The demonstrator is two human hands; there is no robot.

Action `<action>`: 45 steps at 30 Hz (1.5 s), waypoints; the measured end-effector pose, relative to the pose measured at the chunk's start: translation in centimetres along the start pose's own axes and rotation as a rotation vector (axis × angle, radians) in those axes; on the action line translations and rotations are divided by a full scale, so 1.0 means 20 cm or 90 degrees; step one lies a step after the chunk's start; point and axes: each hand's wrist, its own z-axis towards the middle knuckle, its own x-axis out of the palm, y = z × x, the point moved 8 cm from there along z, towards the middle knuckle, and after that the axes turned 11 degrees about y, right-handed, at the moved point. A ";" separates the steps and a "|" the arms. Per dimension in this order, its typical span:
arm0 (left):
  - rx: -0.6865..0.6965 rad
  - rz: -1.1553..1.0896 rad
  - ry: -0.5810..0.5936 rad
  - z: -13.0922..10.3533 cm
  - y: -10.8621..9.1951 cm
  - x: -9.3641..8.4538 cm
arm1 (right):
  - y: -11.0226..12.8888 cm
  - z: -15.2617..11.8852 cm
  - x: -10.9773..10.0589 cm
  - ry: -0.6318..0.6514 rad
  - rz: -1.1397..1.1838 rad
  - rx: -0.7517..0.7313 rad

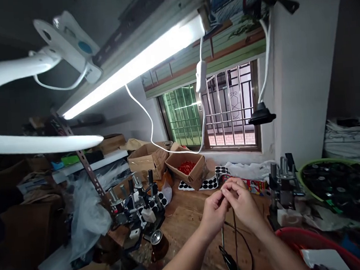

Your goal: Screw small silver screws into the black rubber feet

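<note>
My left hand (214, 212) and my right hand (242, 202) meet above the wooden workbench (186, 229). Thumbs and fingertips of both are pinched together at one spot. Whatever is between them is too small or hidden to make out. Below my hands lies a tool with a thin metal shaft and a dark handle (228, 260), blue at its lower end. A dark cable (247, 243) loops on the wood beside it, and part of it runs up toward my fingers. Just beyond my hands is a red printed box (256, 186).
Metal hand presses (151, 190) stand at left, another press (284, 185) at right. Behind are a cardboard box with red pieces (187, 167) and sheets of black round pads (209, 184). A red basin (317, 240) and green basket (303, 184) sit right; a lamp tube (150, 59) hangs overhead.
</note>
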 end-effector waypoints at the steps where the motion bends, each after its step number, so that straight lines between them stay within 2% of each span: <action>1: 0.017 0.006 -0.012 0.00 -0.01 -0.01 | 0.04 0.04 -0.01 -0.005 -0.013 -0.019; 3: 0.037 0.045 -0.028 0.00 0.01 -0.01 | 0.08 0.11 -0.05 -0.033 -0.010 -0.033; 5: 0.018 0.057 -0.043 -0.01 0.07 0.00 | 0.09 0.17 -0.09 -0.066 0.017 -0.025; 8: -0.037 0.015 -0.067 -0.03 0.18 0.00 | 0.03 0.20 -0.05 -0.014 0.049 0.001; 10: -0.051 0.004 -0.066 -0.02 0.20 0.00 | -0.06 0.14 0.03 0.058 0.083 0.046; 13: -0.082 0.016 -0.012 0.02 0.20 -0.01 | -0.21 -0.03 0.14 0.126 0.153 0.137; 16: -0.135 0.062 0.056 0.06 0.21 -0.05 | -0.32 -0.17 0.20 0.138 0.226 0.214; 19: -0.165 0.162 0.088 0.10 0.17 -0.10 | -0.40 -0.22 0.21 0.126 0.245 0.258; 21: -0.167 0.253 0.087 0.13 0.07 -0.14 | -0.43 -0.23 0.19 0.134 0.229 0.270; 23: -0.165 0.347 0.074 0.16 -0.07 -0.19 | -0.45 -0.25 0.16 0.166 0.218 0.283; 25: -0.163 0.430 0.053 0.18 -0.27 -0.26 | -0.43 -0.27 0.11 0.216 0.212 0.293; 27: -0.167 0.500 0.040 0.18 -0.48 -0.32 | -0.38 -0.30 0.02 0.263 0.208 0.301; 28: -0.184 0.519 0.062 0.18 -0.57 -0.34 | -0.35 -0.30 -0.05 0.271 0.214 0.306; 29: -0.215 0.512 0.114 0.17 -0.64 -0.33 | -0.30 -0.29 -0.14 0.266 0.227 0.309; 31: -0.258 0.437 0.219 0.15 -0.77 -0.31 | -0.20 -0.24 -0.35 0.202 0.289 0.297; 32: -0.255 0.393 0.235 0.14 -0.84 -0.30 | -0.14 -0.19 -0.46 0.160 0.317 0.277; 34: -0.198 0.358 0.182 0.15 -0.99 -0.33 | -0.01 -0.07 -0.65 0.096 0.341 0.234; 36: -0.122 0.448 0.093 0.16 -1.13 -0.38 | 0.11 0.05 -0.75 0.080 0.334 0.207; 38: -0.088 0.590 0.059 0.16 -1.21 -0.42 | 0.21 0.17 -0.74 0.120 0.326 0.183; 40: -0.108 0.628 0.108 0.15 -1.21 -0.42 | 0.29 0.28 -0.67 0.174 0.300 0.139; 43: -0.098 0.409 0.195 0.13 -1.22 -0.40 | 0.38 0.44 -0.59 0.168 0.188 0.074; 45: -0.026 0.234 0.177 0.13 -1.32 -0.40 | 0.46 0.55 -0.58 0.121 0.150 0.021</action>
